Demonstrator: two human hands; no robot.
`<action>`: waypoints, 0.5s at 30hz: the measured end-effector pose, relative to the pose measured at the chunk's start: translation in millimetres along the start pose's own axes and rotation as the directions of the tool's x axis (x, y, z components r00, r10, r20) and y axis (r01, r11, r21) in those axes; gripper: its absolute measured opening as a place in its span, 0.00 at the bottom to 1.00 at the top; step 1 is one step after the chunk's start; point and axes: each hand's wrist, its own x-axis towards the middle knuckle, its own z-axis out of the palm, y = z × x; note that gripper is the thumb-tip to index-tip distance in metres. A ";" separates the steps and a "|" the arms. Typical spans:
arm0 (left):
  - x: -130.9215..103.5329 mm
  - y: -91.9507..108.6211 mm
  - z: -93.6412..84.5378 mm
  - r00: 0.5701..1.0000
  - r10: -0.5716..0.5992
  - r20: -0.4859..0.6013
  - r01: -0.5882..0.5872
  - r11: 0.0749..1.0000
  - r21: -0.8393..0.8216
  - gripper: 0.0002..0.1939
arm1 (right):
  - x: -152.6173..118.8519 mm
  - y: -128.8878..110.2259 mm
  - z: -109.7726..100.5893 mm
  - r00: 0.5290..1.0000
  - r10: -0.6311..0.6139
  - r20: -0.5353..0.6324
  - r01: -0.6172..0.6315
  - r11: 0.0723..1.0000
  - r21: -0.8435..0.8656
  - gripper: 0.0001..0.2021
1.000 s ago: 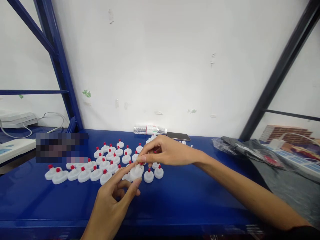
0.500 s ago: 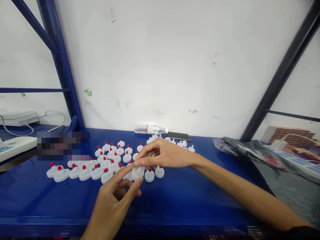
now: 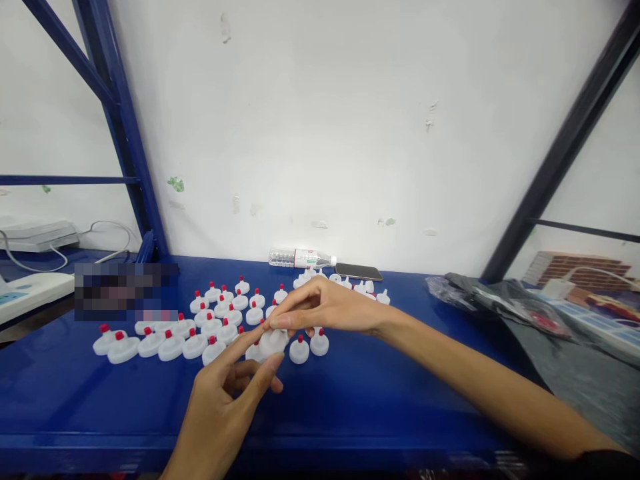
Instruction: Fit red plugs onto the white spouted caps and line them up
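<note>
A white plastic cap (image 3: pixel 273 343) is held above the blue table (image 3: pixel 350 413), between the thumb and forefinger of my left hand (image 3: pixel 235 387). From the right, the pinched fingertips of my right hand (image 3: pixel 313 310) meet the top of this cap; whether they hold a small red tip there is hidden. Several white caps with red tips (image 3: pixel 171 347) stand upright to the left and behind my hands. Two more red-tipped caps (image 3: pixel 299 350) stand just right of the held one. White caps without red tips (image 3: pixel 383 297) lie behind my right hand.
A clear bottle (image 3: pixel 303 259) lies on its side by the wall, with a dark phone (image 3: pixel 359 271) beside it. Grey plastic bags (image 3: pixel 565 360) and a power strip (image 3: pixel 613 323) are at the right. Another power strip (image 3: pixel 35 293) and cables are at the left.
The held cap and the fingertips around it have shifted slightly left and up. My right fingers have closed in lower over its top.
</note>
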 end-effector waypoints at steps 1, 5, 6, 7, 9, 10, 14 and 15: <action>0.6 -2.2 -0.2 1.000 0.007 -0.006 -0.007 1.000 0.000 0.36 | 0.5 2.0 0.9 1.000 0.008 0.002 -0.008 1.000 0.022 0.13; 1.2 -4.4 -1.7 0.999 -0.012 -0.031 0.012 1.000 -0.003 0.37 | 1.7 5.5 5.1 0.999 0.036 0.007 -0.037 0.994 0.103 0.13; 1.0 -3.5 -2.2 0.999 -0.021 -0.031 0.021 1.000 -0.008 0.37 | 1.8 5.1 5.8 0.999 0.044 0.014 -0.045 0.991 0.122 0.12; 0.7 -2.2 -2.7 0.999 -0.029 -0.033 0.028 1.000 -0.014 0.37 | 1.8 4.5 6.4 0.998 0.053 0.021 -0.055 0.988 0.142 0.12; 0.1 1.0 -3.5 0.999 -0.035 -0.026 0.034 0.999 -0.023 0.38 | 1.8 3.4 7.0 0.997 0.071 0.028 -0.075 0.979 0.191 0.12; -0.3 2.9 -3.5 0.999 -0.038 -0.020 0.038 0.999 -0.023 0.38 | 1.9 3.1 6.9 0.997 0.076 0.027 -0.080 0.973 0.217 0.11; -2.9 13.4 -0.1 0.997 -0.025 -0.067 0.021 0.998 -0.056 0.37 | 2.0 2.9 5.9 0.996 0.078 0.032 -0.084 0.967 0.242 0.11; -3.7 16.4 1.4 0.996 -0.013 -0.091 0.005 0.996 -0.084 0.37 | 2.0 2.7 5.9 0.996 0.079 0.043 -0.087 0.969 0.232 0.11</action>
